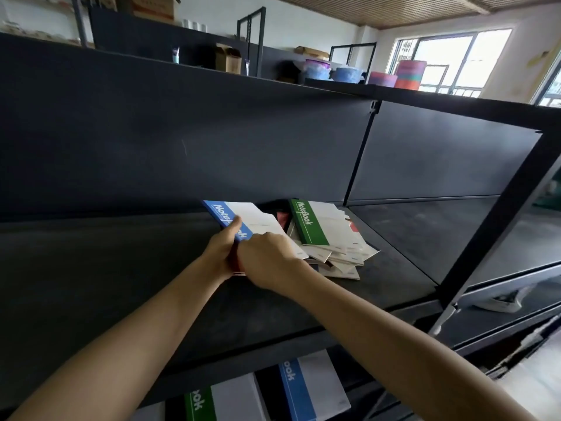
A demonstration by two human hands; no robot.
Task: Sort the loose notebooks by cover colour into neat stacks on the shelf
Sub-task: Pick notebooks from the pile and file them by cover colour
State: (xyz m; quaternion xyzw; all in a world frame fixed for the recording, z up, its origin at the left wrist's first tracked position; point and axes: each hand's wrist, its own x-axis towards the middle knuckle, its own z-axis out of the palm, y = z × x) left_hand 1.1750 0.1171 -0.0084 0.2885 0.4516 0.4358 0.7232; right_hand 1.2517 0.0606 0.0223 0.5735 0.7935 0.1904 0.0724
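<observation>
A blue-spined notebook (255, 221) tilts up beside a messy green-topped pile (334, 247) on the dark shelf (136, 268).

Blue notebook (258, 221): blue band along the spine with white lettering, white over the rest of the cover. Green notebook (315, 221): green band, also with white lettering, pale grey-white beside it. Red cover (282, 220) between these two, and a dark red edge (234, 258) below the blue one. White covers in the loose pile (343, 258). Shelf (121, 268) in plain matt black-grey. On the lower level, green-banded notebook (218, 399) and blue-banded notebook (309, 387), both grey-white elsewhere. On top, blue tubs (346, 75), a roll (409, 74) striped pink, green and orange, and a brown cardboard box (229, 60).
</observation>
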